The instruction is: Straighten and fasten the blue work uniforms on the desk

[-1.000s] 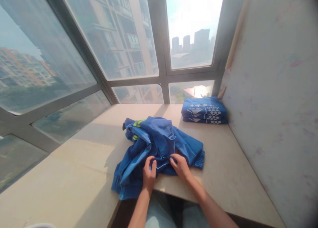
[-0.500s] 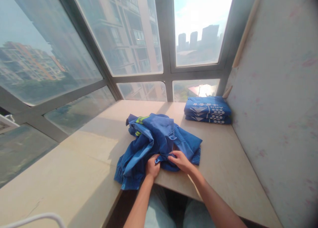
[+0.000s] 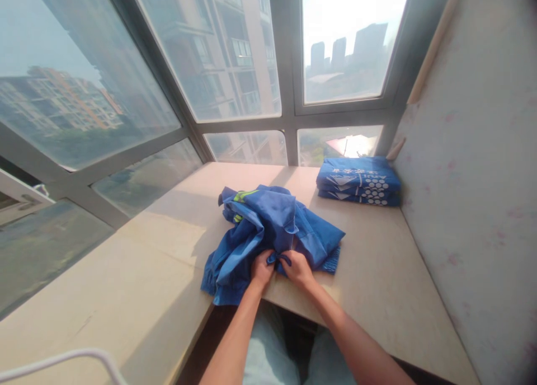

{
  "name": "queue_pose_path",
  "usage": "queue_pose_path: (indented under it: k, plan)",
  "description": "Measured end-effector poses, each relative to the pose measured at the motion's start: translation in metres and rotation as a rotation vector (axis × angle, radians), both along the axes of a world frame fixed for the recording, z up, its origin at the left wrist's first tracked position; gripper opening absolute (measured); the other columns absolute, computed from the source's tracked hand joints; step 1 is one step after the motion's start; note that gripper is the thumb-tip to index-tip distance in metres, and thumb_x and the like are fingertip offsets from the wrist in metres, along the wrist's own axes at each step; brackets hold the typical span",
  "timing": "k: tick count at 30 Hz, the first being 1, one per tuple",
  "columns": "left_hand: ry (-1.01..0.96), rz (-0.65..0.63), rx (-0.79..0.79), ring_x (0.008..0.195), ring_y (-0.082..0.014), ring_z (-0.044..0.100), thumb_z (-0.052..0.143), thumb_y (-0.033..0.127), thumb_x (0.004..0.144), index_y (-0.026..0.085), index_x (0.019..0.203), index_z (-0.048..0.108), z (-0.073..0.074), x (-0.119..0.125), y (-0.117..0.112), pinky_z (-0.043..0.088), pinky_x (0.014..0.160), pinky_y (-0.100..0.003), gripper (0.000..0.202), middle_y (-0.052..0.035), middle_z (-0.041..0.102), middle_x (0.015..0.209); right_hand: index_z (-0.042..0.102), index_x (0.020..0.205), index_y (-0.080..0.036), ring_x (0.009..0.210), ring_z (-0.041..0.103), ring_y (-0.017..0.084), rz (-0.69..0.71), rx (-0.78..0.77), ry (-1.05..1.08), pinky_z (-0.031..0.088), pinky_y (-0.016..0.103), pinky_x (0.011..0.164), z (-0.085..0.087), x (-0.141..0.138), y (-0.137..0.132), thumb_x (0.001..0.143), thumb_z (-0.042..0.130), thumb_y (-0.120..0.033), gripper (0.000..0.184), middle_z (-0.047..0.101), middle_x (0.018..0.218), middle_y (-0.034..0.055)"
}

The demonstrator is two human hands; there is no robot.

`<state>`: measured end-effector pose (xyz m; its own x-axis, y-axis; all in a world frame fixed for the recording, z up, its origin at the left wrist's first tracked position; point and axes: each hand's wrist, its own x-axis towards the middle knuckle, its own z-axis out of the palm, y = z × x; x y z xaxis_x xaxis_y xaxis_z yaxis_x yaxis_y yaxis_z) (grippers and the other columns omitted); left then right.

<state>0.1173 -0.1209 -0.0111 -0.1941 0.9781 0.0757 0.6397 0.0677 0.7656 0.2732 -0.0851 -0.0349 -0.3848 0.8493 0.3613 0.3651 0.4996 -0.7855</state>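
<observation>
Garment [image 3: 274, 211], blue and crumpled, lies in a loose heap on a pale tabletop [image 3: 369, 262], close to the near edge [image 3: 293, 311] and in front of the person. Yellow-green markings [image 3: 245, 196] show on its upper left part; a ribbed cuff [image 3: 332, 262] ends the right-hand side, and gathered cloth spreads to the lower left, its lowest fold reaching the table's edge. The upper cloth is folded over itself, paler where sunlight falls on it.

Left hand [image 3: 262, 268]: closed on a fold at the front of the heap, back of the hand upward. Right hand [image 3: 297, 267]: just beside the left, fingers curled and gripping the same front part of the cloth. Both forearms rise from the bottom of the view and converge on the garment, with the wearer's legs [image 3: 268, 346] below the tabletop between them.

Beyond the heap, the tabletop extends to the window frame [image 3: 289, 66], with broad stretches of surface to left and right. A stack of folded blue cloth [image 3: 358, 181], printed in white, sits at the far right corner, near the patterned wall [image 3: 470, 206]. A curved white bar [image 3: 90, 352] crosses the lower left corner.
</observation>
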Motion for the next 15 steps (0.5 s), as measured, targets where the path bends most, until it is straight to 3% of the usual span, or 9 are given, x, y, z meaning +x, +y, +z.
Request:
queue_pose_path:
  k: [11, 15]
  plan:
    - [0.032, -0.079, -0.025, 0.097, -0.0218, 0.069, 0.052, 0.007, 0.078, 0.020, 0.095, 0.075, 0.009, 0.007, -0.013, 0.054, 0.092, -0.031, 0.031, -0.0043, 0.077, 0.101, 0.073, 0.099, -0.017, 0.090, 0.070, 0.022, -0.180, -0.040, 0.016, 0.053, 0.031, 0.084, -0.002, -0.002, 0.003, 0.090, 0.050, -0.021, 0.024, 0.075, 0.098, 0.0100]
    - [0.152, -0.104, -0.024, 0.092, -0.0209, 0.069, 0.055, 0.008, 0.079, 0.020, 0.097, 0.075, 0.018, -0.010, -0.027, 0.055, 0.087, -0.029, 0.029, -0.0036, 0.076, 0.097, 0.072, 0.102, -0.017, 0.091, 0.071, 0.023, -0.240, -0.065, 0.140, 0.054, 0.032, 0.084, 0.005, 0.003, 0.004, 0.091, 0.050, -0.027, 0.027, 0.076, 0.100, 0.0092]
